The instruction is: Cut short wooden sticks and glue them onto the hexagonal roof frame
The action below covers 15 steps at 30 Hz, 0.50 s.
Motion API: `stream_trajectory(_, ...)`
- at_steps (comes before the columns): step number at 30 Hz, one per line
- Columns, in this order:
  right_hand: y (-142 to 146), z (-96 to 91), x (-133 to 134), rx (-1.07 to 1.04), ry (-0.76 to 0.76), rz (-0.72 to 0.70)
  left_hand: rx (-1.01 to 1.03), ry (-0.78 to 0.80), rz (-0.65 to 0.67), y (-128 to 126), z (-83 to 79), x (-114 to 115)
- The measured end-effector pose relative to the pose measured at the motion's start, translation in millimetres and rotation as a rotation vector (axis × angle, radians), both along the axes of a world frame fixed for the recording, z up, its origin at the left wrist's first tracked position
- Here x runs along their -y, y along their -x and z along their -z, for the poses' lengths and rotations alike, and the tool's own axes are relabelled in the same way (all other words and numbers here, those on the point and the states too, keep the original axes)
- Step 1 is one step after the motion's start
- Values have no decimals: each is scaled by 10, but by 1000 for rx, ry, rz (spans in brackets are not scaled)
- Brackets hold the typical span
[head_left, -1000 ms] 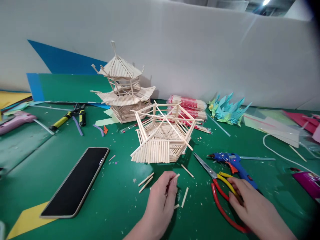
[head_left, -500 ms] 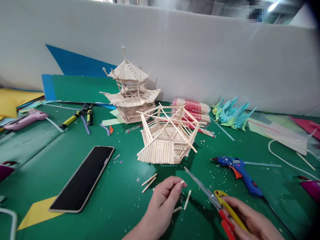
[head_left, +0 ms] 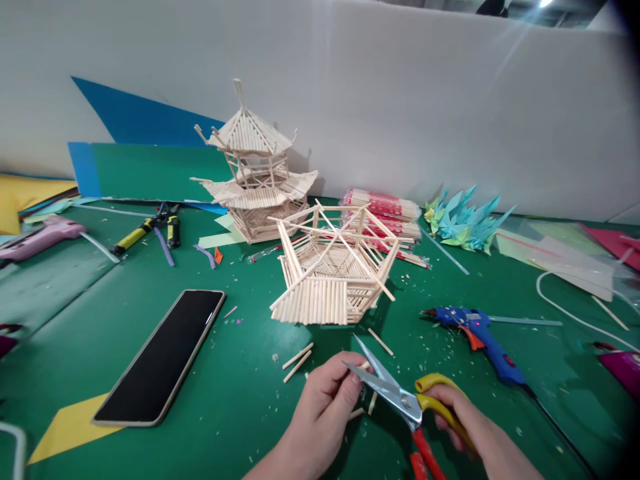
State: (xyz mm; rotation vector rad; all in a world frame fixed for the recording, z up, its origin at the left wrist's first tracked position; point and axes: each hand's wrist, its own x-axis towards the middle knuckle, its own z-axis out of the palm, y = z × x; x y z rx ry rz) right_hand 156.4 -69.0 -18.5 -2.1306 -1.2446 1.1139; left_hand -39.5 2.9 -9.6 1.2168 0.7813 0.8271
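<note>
My left hand (head_left: 327, 407) pinches a short wooden stick (head_left: 365, 366), only its tip showing past the fingers. In my right hand (head_left: 463, 417) are scissors (head_left: 395, 393) with yellow and red handles. Their blades stand apart around the tip of the stick, close to my left fingertips. Cut wooden stick pieces (head_left: 299, 365) lie left of my left hand, and a single cut piece (head_left: 381, 342) lies above the blades. Just beyond stands a partly roofed stick frame (head_left: 320, 300), with slats side by side on its front left face.
Behind the frame stands a stick pagoda (head_left: 250, 193). A blue glue gun (head_left: 480, 333) lies right, its cord running toward me; a phone (head_left: 163, 357) lies left. Bundled sticks (head_left: 383, 207), a teal paper plant (head_left: 465, 220) and yellow-handled pliers (head_left: 145, 230) sit farther back.
The scissors have swung left and opened, bringing their blades around the stick in my left hand. A cut piece now lies near the frame. My left hand stays almost in place.
</note>
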Motion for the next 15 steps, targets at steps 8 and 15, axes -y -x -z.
stream_trajectory(8, 21, 65, 60, -47, 73, 43, -49, -94, 50, 9, 9, 2)
stream_trajectory(15, 29, -94, 154, -68, -86, -93, -47, -121, 32, 15, -7, -1)
